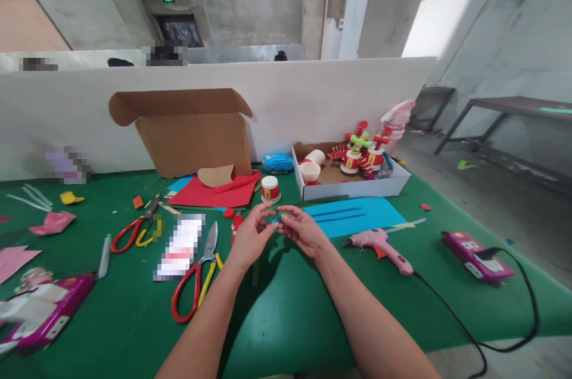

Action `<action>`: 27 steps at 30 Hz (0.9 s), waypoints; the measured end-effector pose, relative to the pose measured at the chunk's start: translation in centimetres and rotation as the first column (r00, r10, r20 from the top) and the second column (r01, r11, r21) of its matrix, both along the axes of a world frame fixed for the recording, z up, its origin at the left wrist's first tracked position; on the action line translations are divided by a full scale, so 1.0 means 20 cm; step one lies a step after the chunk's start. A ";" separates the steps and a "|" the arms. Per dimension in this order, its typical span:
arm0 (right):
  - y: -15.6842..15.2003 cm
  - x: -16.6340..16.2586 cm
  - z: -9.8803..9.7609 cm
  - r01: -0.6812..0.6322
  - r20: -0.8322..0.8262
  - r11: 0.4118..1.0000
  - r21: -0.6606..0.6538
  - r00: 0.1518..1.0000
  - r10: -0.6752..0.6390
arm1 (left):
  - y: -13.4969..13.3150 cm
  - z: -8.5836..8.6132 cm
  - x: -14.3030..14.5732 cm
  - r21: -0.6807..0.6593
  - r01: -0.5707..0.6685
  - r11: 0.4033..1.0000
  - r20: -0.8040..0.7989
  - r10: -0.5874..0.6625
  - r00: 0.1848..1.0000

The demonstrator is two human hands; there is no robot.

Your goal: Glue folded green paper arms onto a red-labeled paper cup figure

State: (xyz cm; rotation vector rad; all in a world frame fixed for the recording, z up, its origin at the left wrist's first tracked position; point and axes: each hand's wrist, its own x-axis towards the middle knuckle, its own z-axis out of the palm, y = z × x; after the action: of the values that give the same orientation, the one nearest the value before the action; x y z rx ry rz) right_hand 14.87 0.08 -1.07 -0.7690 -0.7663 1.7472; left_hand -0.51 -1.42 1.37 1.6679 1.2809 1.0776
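Observation:
My left hand (256, 229) and my right hand (302, 230) meet in front of me above the green table. Between their fingertips they pinch a small blue piece (279, 219), perhaps paper; most of it is hidden by the fingers. Just behind my hands a white and red paper cup (270, 189) stands upside down. A blue paper sheet (353, 214) with darker strips lies beyond my right hand. The pink glue gun (382, 248) rests to the right of it. Large scissors (196, 277) with red and yellow handles lie left of my left forearm.
Red paper (214, 191) lies before an open cardboard box (196, 143). A white-sided tray (357, 190) holds paper cups and spring-like figures. Other scissors (134, 233) lie at left. A purple power box (478, 257) with a black cable sits at right; another (67, 313) stands left.

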 end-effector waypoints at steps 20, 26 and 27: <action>0.00 -0.01 0.04 0.072 -0.185 0.997 -0.008 0.980 -0.073 | -0.40 0.03 -0.42 -0.141 -0.553 0.821 -0.822 0.214 0.528; -0.01 -0.01 0.06 0.060 -0.174 0.998 -0.025 0.983 -0.064 | -0.37 0.03 -0.31 -0.013 -0.406 0.914 -0.497 0.346 0.795; -0.01 -0.01 0.06 0.069 -0.175 0.997 -0.033 0.982 -0.073 | -0.35 0.03 -0.29 -0.006 -0.334 0.943 -0.468 0.293 0.834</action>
State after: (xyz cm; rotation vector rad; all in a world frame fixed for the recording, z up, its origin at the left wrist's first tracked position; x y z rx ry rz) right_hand 14.68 -0.10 0.12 -0.6414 -0.5903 1.7376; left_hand -6.35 -8.45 1.89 1.7467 1.9393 0.8067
